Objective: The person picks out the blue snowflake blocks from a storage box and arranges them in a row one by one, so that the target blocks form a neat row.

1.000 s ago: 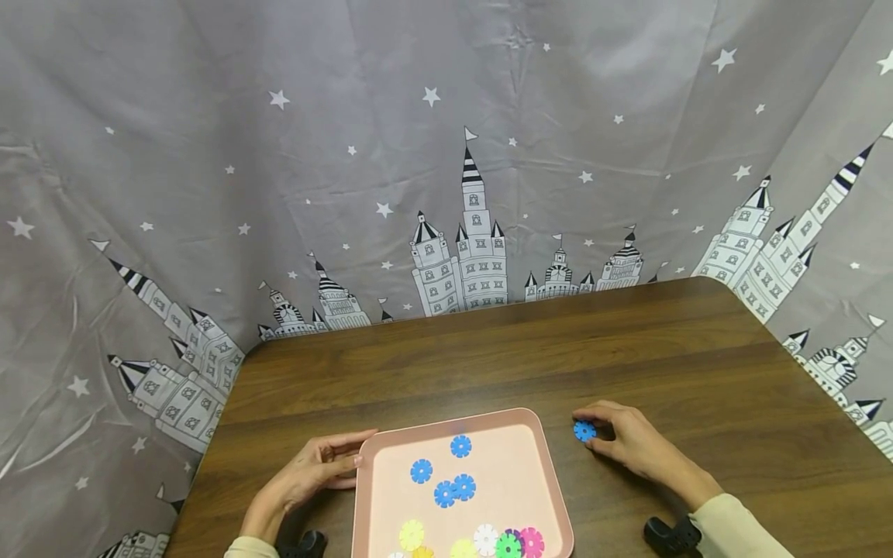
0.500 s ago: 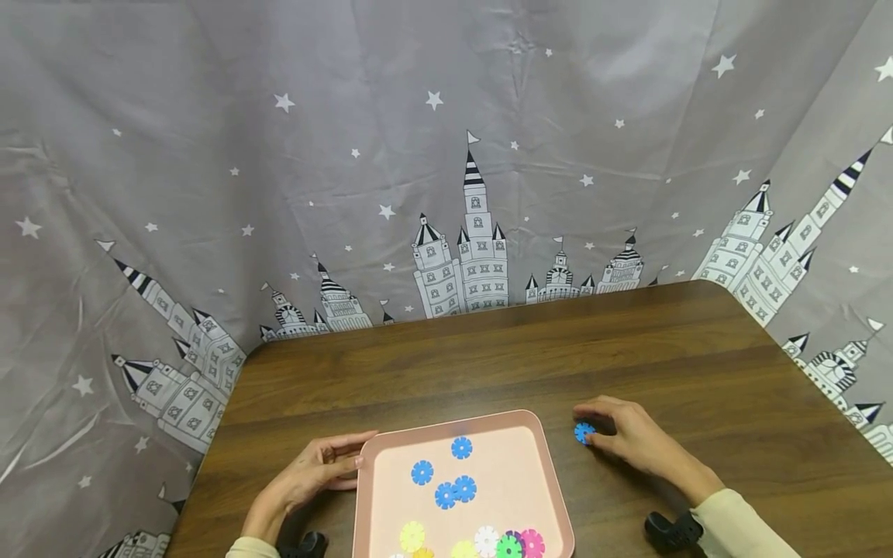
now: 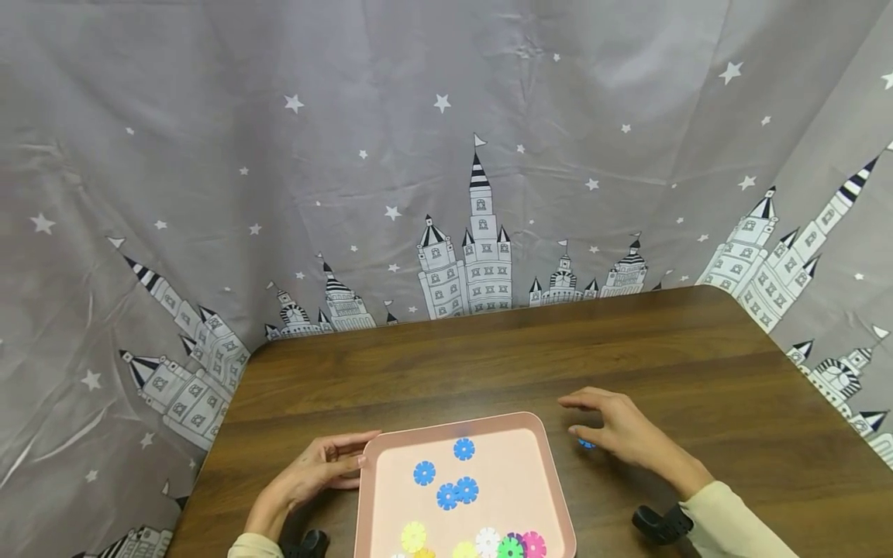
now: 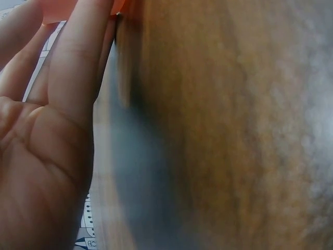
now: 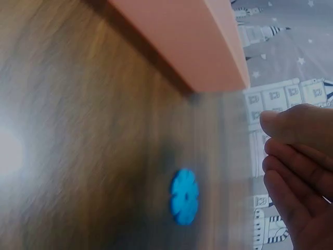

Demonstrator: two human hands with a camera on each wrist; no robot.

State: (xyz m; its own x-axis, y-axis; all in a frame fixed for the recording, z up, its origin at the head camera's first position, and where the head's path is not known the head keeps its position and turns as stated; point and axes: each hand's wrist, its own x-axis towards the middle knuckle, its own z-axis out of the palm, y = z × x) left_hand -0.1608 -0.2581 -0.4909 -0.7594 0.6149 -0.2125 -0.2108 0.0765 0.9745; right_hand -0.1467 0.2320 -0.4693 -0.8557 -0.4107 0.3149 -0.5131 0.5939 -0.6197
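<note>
A: Where does the blue disc (image 5: 184,197) lie for you?

B: It lies on the table (image 3: 432,372), outside the tray (image 3: 512,473), near its right side. In the head view your right hand (image 3: 621,426) hides most of it, but the right wrist view shows it whole.

A: And do your hands hold something?

B: Your right hand holds nothing. Its thumb and forefinger are apart from each other, and also apart from the disc. Your left hand (image 3: 314,469) touches the tray at the far left corner; these fingers are rather straight, and I cannot tell how firmly they press.

A: How will this disc handle for you?

B: I judge it is very light and quite stiff, like thin plastic, so probably it does not break easily. The face looks smooth and may slip under your fingertips.

A: Then where should you take hold?

B: By the notched edge, on two opposite sides, between thumb and forefinger. The notches should give your skin some grip; the flat face gives little.
</note>
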